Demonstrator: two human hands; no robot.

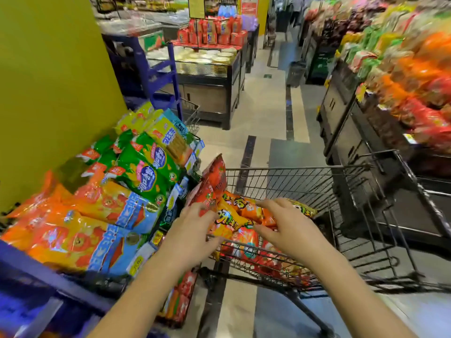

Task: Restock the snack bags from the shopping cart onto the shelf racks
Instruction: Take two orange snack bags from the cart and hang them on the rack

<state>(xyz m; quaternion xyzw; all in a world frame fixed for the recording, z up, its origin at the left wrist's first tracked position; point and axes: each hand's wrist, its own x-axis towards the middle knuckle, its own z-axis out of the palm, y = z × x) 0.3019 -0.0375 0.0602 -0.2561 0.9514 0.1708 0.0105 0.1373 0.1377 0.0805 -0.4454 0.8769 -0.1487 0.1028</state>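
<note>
Both hands are over the near end of the wire cart (292, 168), where the snack bags lie heaped.

The right hand (290, 230) arches over the orange bags (234, 215). Its fingers (271, 203) are spread and curled down on the far side of the heap, with the thumb on the near side. One orange bag sits pinched between thumb and fingers. A yellowish bag (303, 209) pokes out just beyond the fingertips.

The left hand (192, 230) reaches in from the cart's left side. Its fingers (197, 213) lie close together against the lower edge of the red bags (213, 179). These stand upright and lean against the cart's left wall, rising above the fingertips. Motion blur hides whether these fingers pinch the red bags or only rest on them. The thumb points towards the orange bags, which lie between the two hands.

More bags lie at the bottom of the cart, below both wrists.

To the left of the left hand is the shelf rack (48, 274), already carrying green bags (144, 167) higher up and orange-and-blue bags (97, 215) lower down, close beside the forearm.
</note>
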